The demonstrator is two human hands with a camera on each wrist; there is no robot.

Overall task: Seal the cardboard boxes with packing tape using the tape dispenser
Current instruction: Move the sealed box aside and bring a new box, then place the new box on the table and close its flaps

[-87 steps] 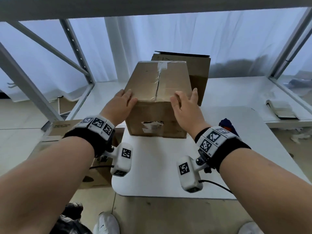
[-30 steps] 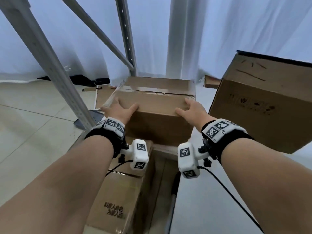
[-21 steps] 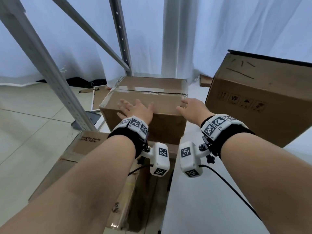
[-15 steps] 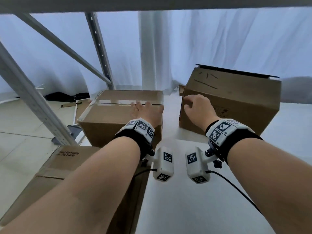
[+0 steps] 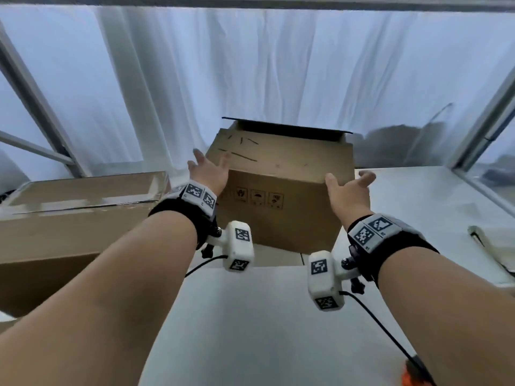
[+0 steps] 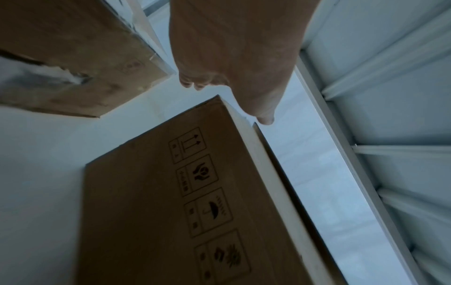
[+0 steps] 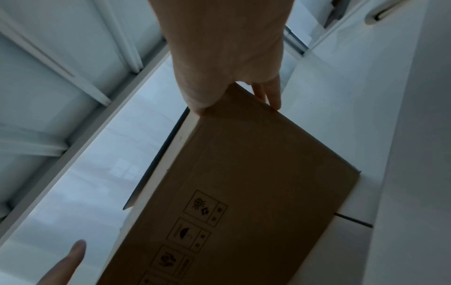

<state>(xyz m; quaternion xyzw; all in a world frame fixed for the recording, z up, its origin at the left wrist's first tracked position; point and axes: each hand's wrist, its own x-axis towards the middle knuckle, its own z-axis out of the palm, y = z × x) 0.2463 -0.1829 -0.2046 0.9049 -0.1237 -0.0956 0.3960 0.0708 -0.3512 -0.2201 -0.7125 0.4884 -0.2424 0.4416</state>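
Two cardboard boxes sit against white curtains (image 5: 250,65) and a grey metal frame (image 5: 36,107): a taped box (image 5: 69,218) low on the left, and beside it, on the white table (image 5: 264,330), a brown box (image 5: 281,190) with printed handling symbols and its top flaps unsealed. Left hand (image 5: 207,174) hovers at that box's upper left corner, fingers spread, holding nothing. Right hand (image 5: 348,190) reaches the upper right corner, fingers relaxed and apart, its fingertips (image 7: 273,96) touching the box edge.
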